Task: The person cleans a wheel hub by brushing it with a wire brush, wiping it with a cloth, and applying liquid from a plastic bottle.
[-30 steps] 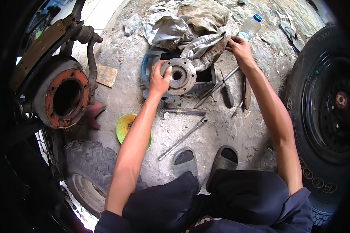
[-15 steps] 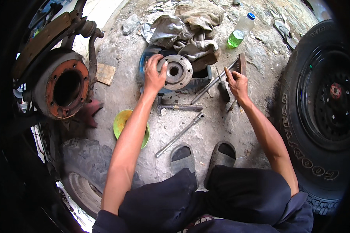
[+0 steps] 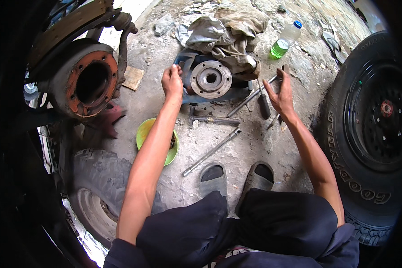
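Observation:
A round metal hub (image 3: 211, 80) with bolt holes lies flange up in a blue tray (image 3: 202, 100). My left hand (image 3: 172, 83) is closed at the tray's left edge, apart from the flange; what its curled fingers hold, if anything, is hidden. To the right, my right hand (image 3: 283, 93) has thumb and fingers apart beside a wooden-handled brush (image 3: 286, 69), partly behind the fingers. A long metal bar (image 3: 248, 102) and a dark-handled screwdriver (image 3: 264, 105) lie just left of that hand. A hammer (image 3: 214, 119) rests below the tray.
A socket wrench (image 3: 211, 152) and green bowl (image 3: 144, 132) sit nearer me. Crumpled cloths (image 3: 241, 27) and a bottle of green liquid (image 3: 285, 41) lie beyond. A large tyre (image 3: 344, 147) stands right; an axle end (image 3: 91, 85) and worn tyre (image 3: 98, 174) are left.
My left hand has left the hub's flange and closed at the tray's left edge. My right hand has moved slightly up and right, its fingers spreading. The whole view has shifted slightly.

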A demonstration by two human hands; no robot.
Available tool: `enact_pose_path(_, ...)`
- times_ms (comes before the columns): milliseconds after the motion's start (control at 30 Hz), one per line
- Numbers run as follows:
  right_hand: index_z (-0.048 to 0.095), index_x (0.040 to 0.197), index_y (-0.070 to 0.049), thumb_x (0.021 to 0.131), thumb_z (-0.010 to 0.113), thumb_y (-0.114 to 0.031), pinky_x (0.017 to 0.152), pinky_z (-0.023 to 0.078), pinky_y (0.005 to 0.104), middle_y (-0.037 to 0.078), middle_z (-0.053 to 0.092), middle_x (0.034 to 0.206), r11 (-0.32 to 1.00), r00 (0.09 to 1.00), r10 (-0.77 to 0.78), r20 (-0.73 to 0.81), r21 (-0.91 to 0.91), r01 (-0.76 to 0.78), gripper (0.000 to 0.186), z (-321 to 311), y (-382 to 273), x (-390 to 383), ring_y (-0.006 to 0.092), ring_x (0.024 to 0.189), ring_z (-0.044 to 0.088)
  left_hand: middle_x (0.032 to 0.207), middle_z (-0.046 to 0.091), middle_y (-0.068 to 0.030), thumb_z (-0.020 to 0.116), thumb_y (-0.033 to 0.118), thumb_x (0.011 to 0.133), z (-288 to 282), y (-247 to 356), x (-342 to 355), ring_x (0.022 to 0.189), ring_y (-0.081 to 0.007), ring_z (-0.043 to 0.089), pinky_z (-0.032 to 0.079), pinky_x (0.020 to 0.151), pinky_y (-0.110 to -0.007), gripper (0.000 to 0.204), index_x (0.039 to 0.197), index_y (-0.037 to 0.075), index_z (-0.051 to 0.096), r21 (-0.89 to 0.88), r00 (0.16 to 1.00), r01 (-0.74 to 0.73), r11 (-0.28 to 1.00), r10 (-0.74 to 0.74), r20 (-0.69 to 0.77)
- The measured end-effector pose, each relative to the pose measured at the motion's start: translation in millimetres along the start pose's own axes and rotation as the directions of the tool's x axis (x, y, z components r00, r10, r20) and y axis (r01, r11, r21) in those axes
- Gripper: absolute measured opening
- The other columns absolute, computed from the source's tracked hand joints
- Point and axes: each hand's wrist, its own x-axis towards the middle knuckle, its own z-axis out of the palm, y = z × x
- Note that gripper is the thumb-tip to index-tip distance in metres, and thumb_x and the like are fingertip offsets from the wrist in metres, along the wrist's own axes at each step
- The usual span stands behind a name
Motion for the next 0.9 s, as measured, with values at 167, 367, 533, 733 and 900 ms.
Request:
enact_pose_path(167,0.066,0.119,-0.001,0.092,0.073,-0.031,0.081,0.051,0.0346,0.015,0.072,0.096,0.978,0.977,0.034,0.211,0.193,-0.076,0.041,29.5,-48.5,41.5,0.0204,0.087,0.066,0.141,0.054,-0.0189,0.035,0.039,0.109,9.4,-19.1,-19.4,0.133,-0.0267,0.05,0.037,0.112,-0.045,0.053,0.138,-0.003,0.048,-0.153,0.901,0.42,0.895,-0.391,0.187)
enact_pose_path(367,0.071,0.107,-0.004,0.094,0.063,-0.02,0.069,0.053,0.0389,0.02,0.072,0.086,0.902,0.986,0.08,0.148,0.41,-0.135,0.021,77.0,-108.6,77.8,0.0276,0.074,0.07,0.135,0.06,-0.0157,0.037,0.044,0.109,21.9,-7.9,-30.7,0.125,-0.0251,0.057,0.041,0.109,-0.045,0.056,0.139,-0.002,0.048,-0.387,0.859,0.505,0.771,-0.406,0.311)
enact_pose_path(533,0.063,0.118,0.009,0.092,0.059,-0.013,0.103,0.046,0.0473,0.028,0.064,0.124,0.908,0.89,-0.417,0.182,0.115,0.402,0.035,134.0,-125.0,52.4,0.0433,0.115,0.061,0.15,0.047,-0.0181,0.032,0.059,0.105,26.4,14.3,-36.1,0.14,-0.0265,0.044,0.033,0.117,-0.048,0.076,0.152,0.0,0.035,-0.445,0.806,0.588,0.676,-0.447,0.387)
enact_pose_path(733,0.066,0.112,0.0,0.09,0.061,-0.015,0.105,0.044,0.0442,0.022,0.067,0.117,0.758,0.679,-0.652,0.339,0.272,0.592,0.027,137.1,-137.5,51.0,0.0361,0.115,0.062,0.156,0.038,-0.0208,0.021,0.073,0.099,10.4,-0.4,-37.7,0.145,-0.0337,0.036,0.027,0.122,-0.048,0.094,0.153,-0.003,0.029,-0.581,0.759,0.651,0.489,-0.427,0.491)
enact_pose_path(900,0.063,0.119,-0.002,0.091,0.062,-0.022,0.099,0.042,0.0475,0.017,0.064,0.126,0.833,0.816,-0.526,0.239,-0.049,0.551,0.035,139.5,-135.5,54.2,0.0335,0.119,0.06,0.16,0.027,-0.0253,0.019,0.072,0.1,10.1,4.7,-37.1,0.148,-0.0354,0.03,0.023,0.123,-0.051,0.096,0.155,-0.006,0.02,-0.498,0.764,0.639,0.586,-0.412,0.497)
